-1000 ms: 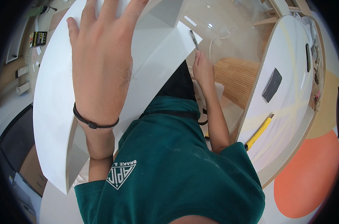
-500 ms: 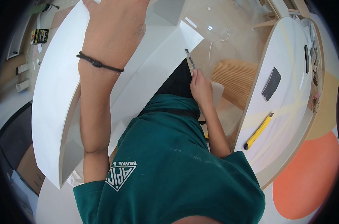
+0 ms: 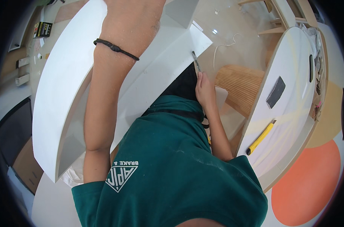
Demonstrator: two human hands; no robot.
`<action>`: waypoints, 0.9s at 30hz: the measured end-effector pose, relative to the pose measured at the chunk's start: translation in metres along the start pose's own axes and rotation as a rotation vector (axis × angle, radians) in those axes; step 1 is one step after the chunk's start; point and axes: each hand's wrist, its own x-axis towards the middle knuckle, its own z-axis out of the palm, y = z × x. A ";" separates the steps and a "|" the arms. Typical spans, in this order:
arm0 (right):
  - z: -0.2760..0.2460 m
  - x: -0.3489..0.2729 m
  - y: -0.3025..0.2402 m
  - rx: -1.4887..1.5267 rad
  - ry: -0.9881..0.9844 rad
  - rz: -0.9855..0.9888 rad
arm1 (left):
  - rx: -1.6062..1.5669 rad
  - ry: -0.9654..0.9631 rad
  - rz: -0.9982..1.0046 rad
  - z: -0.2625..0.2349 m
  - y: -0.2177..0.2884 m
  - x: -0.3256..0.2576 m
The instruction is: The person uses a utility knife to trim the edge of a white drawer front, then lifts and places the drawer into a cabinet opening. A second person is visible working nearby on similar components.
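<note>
My right hand point(image 3: 204, 87) is clenched around a thin grey tool point(image 3: 196, 61), its tip touching the lower edge of the white curved panel point(image 3: 62, 75) near that panel's corner. My left arm, with a black wristband point(image 3: 115, 48), reaches up across the panel; its fingers are cut off at the picture's top, so I cannot tell their grip. A yellow utility knife point(image 3: 260, 138) lies on the white board point(image 3: 293, 75) to my right.

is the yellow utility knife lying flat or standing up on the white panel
Lying flat: the long yellow utility knife rests lengthwise on the curved white panel at the person's right, its whole side visible, no hand on it.
</note>
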 end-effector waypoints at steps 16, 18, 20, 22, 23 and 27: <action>0.010 -0.003 -0.001 0.058 0.012 -0.014 | -0.053 -0.049 -0.046 0.010 -0.012 0.002; 0.013 -0.010 0.003 0.104 0.029 -0.024 | -0.051 0.049 -0.018 0.021 -0.018 0.006; 0.013 -0.003 0.006 0.168 0.062 -0.060 | 0.002 0.198 0.033 0.029 -0.023 0.008; 0.011 0.014 0.006 0.430 0.033 0.080 | 0.031 0.128 -0.010 0.033 -0.021 0.013; 0.009 0.025 0.006 0.432 0.062 0.073 | 0.015 0.134 -0.033 0.035 -0.020 0.016; 0.006 0.059 -0.008 0.469 0.189 0.009 | -0.043 0.009 -0.103 0.037 -0.016 0.031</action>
